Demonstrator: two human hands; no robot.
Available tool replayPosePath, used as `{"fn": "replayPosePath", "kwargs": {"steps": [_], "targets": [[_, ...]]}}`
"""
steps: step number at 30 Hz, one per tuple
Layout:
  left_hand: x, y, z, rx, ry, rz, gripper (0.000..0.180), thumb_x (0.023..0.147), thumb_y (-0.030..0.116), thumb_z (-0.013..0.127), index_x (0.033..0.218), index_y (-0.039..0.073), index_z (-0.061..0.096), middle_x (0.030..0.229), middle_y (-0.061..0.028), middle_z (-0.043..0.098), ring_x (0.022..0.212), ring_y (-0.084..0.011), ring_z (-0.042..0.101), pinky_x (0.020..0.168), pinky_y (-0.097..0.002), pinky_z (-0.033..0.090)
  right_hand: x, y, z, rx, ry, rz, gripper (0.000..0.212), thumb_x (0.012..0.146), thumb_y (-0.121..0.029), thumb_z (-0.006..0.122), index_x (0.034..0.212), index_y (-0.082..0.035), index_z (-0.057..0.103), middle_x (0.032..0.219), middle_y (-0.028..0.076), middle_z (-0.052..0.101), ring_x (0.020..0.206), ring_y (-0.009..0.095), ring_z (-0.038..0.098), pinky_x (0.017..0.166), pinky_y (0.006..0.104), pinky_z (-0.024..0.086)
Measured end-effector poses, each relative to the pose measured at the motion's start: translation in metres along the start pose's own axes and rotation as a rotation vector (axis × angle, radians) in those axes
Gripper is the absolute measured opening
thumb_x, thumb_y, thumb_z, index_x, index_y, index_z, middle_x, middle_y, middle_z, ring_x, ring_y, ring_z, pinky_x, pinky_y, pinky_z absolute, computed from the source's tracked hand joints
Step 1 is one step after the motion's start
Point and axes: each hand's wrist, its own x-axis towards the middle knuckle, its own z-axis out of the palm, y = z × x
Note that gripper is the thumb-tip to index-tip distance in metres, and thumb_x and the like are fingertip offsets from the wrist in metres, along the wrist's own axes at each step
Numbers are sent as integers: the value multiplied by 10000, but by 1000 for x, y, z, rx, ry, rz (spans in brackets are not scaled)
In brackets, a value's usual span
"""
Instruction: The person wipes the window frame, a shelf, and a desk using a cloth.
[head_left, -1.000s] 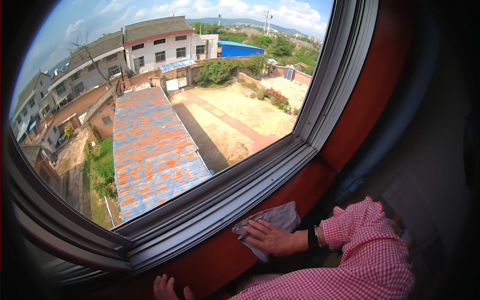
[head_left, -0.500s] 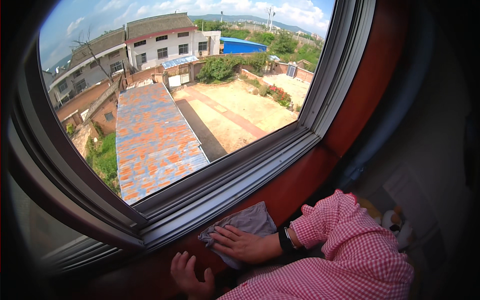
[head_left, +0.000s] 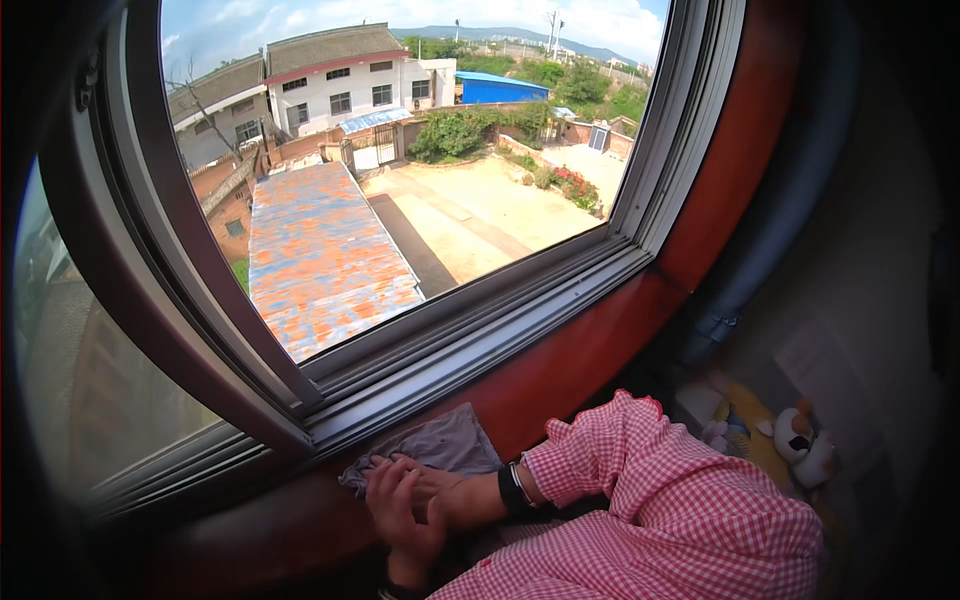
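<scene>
A room on an upper floor, apparently in a home. A sliding window with silver tracks (head_left: 485, 380) is set above a red sill (head_left: 590, 350). On the right, inside, a blue-grey pipe (head_left: 785, 240) runs beside the wall, and what looks like a stuffed toy (head_left: 797, 432) lies in the dim space below. Outside, the view drops to a rusty shed roof (head_left: 325, 255) and a sunlit yard (head_left: 480, 215) with a gate (head_left: 386, 148); at the far left stands a white two-storey building (head_left: 340, 85).
</scene>
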Motion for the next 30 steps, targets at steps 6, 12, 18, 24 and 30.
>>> {"fn": "replayPosePath", "kwargs": {"steps": [6,12,18,24,30], "targets": [[-1,0,-1,16,48,11,311,769,131,583,1054,9,554,1138,-194,556,1128,-400,472,992,-503,329,4,-7,1,1,139,-64,501,813,-219,504,1274,-38,431,1344,138,419,1342,274,263,1118,518,104],[-5,-1,0,24,69,18,319,745,142,612,1040,25,579,1126,-175,560,1106,-387,496,966,-484,367,13,-25,-22,77,-96,80,522,810,-233,500,1286,-36,416,1363,145,395,1337,298,265,1112,518,128],[-8,-2,-2,-34,100,-23,320,742,93,605,1049,12,563,1140,-183,546,1138,-394,462,982,-482,351,9,-13,-7,-159,25,-26,527,810,-263,500,1294,-70,426,1334,156,416,1317,339,279,1107,525,137],[-26,24,-21,-19,72,-95,306,731,35,599,1034,6,565,1146,-179,545,1145,-394,454,982,-477,349,19,-26,-19,-114,31,98,526,784,-196,549,1275,-35,453,1401,175,356,1357,361,219,1113,479,167],[-46,49,-35,-101,153,-143,246,752,-4,538,997,-12,566,1134,-193,550,1132,-368,479,983,-457,357,20,-18,-18,151,227,198,512,764,-128,594,1259,-50,491,1343,189,436,1313,340,322,1086,418,253]]}}
